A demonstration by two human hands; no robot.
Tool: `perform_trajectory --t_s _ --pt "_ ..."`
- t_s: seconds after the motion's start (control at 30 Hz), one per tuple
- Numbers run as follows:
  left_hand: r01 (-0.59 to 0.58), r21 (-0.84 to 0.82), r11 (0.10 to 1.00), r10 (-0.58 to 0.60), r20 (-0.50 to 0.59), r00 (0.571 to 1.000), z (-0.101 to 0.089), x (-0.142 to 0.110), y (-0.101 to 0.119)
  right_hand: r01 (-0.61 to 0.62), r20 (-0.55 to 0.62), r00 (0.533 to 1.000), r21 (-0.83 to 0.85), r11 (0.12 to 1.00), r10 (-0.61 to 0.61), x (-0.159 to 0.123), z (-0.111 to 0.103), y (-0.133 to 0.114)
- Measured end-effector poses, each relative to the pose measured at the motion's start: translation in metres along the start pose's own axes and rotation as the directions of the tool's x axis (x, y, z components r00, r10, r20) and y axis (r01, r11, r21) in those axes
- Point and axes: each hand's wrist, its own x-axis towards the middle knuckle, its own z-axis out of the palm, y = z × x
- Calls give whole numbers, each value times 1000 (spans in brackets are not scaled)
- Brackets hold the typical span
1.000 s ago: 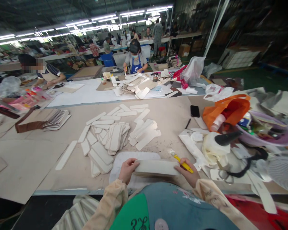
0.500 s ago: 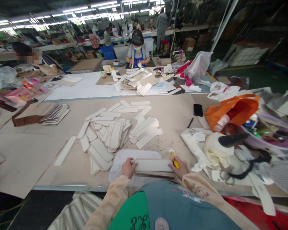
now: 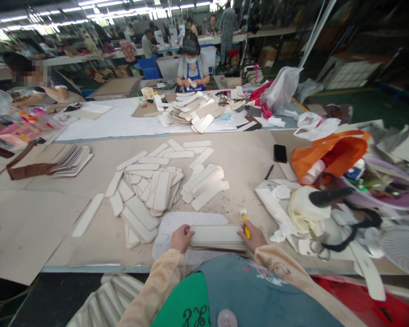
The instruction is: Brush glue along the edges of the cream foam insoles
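A stack of long pale strips [image 3: 218,236] lies right in front of me, partly over a white rounded board [image 3: 167,231]. My left hand [image 3: 182,238] grips the stack's left end, with the thumb on top. At the right end, my right hand [image 3: 254,236] pinches the stack and also keeps a small yellow-handled tool [image 3: 246,230] tucked in its fingers. The tool's pale head points away from me; its exact kind I cannot make out. Beyond the board lie a loose heap of similar strips [image 3: 162,190] and a smaller pile [image 3: 206,179].
To the right are a black phone [image 3: 280,153], a pen [image 3: 269,172], an orange bag [image 3: 330,156], a purple basin [image 3: 395,193] and a wrapped black-handled object [image 3: 308,209]. A bundle of layered pieces [image 3: 71,161] lies left. A co-worker [image 3: 192,68] sits across the table.
The view has shifted slightly. The stack's edges look more even between my hands, which stay at its two ends. The co-worker opposite has brought both hands together.
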Motion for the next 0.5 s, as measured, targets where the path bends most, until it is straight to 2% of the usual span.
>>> perform_trajectory --t_s 0.2,0.33,0.4,0.5 --pt "-11 25 1000 11 7 1000 1 0 0 18 32 999 -22 1000 -17 2 -1 2" --pt "-18 33 999 18 9 1000 0 0 2 33 13 999 -24 999 -32 0 -3 1" --pt "-22 39 999 21 10 1000 -1 0 3 76 30 997 3 997 -76 -1 -5 -3" --pt "-28 52 998 27 13 1000 -1 0 3 195 141 968 103 975 -209 -3 -6 -11"
